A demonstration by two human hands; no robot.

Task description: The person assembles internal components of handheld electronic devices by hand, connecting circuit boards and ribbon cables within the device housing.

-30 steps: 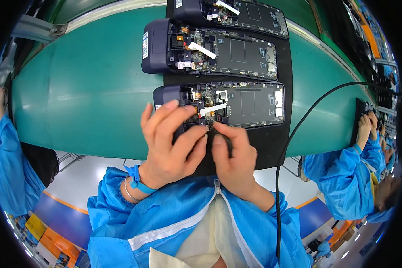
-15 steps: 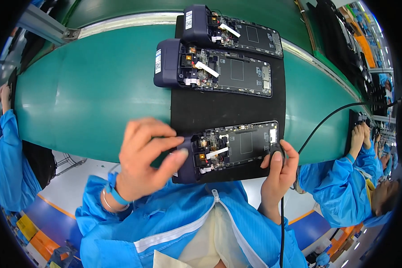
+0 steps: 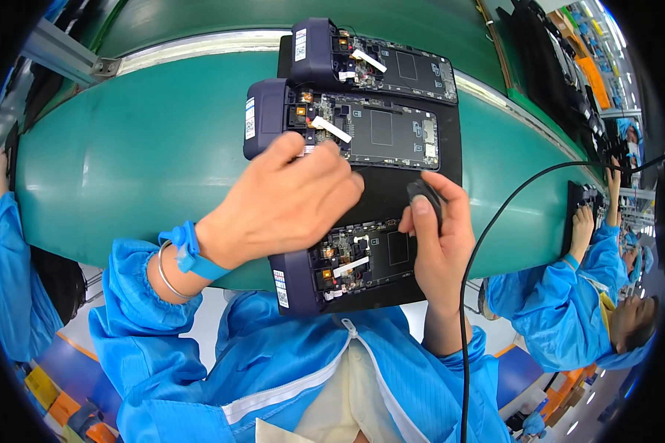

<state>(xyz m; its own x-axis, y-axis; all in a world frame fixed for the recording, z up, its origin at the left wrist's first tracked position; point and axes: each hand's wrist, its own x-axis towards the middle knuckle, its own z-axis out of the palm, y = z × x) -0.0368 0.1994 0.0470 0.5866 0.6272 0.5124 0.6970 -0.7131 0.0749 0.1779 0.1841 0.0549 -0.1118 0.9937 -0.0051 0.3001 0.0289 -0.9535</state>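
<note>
We looked down from a head camera at a green conveyor belt (image 3: pixel 125 162) that curved across the view. A black mat (image 3: pixel 391 184) lay on it and carried three opened devices, each a dark blue shell with a bare circuit board inside. The far device (image 3: pixel 377 63) sat at the mat's top edge, the middle device (image 3: pixel 347 129) just below it, and the near device (image 3: pixel 340 269) at the mat's near edge, close to our chest. Each board showed a small white strip (image 3: pixel 331 128) lying slantwise near its left end and a dark square panel to the right. Our left hand (image 3: pixel 288 199) reached forward with its fingers curled down over the lower left part of the middle device; we could not tell whether they gripped it or only rested on it, as the hand's back hid the fingertips. A blue wrist strap (image 3: pixel 188 251) and a thin metal bangle (image 3: pixel 162 269) circled that wrist. Our right hand (image 3: pixel 440 244) lay between the middle and near devices, fingers closed around a small black tool (image 3: pixel 425 196), with its heel at the right end of the near device. A black cable (image 3: pixel 473 266) ran from the upper right down past that hand. We wore a blue coat (image 3: pixel 288 384). At the right, another person in blue (image 3: pixel 569 310) worked at the same belt, and a blue sleeve (image 3: pixel 7 273) showed at the far left.
</note>
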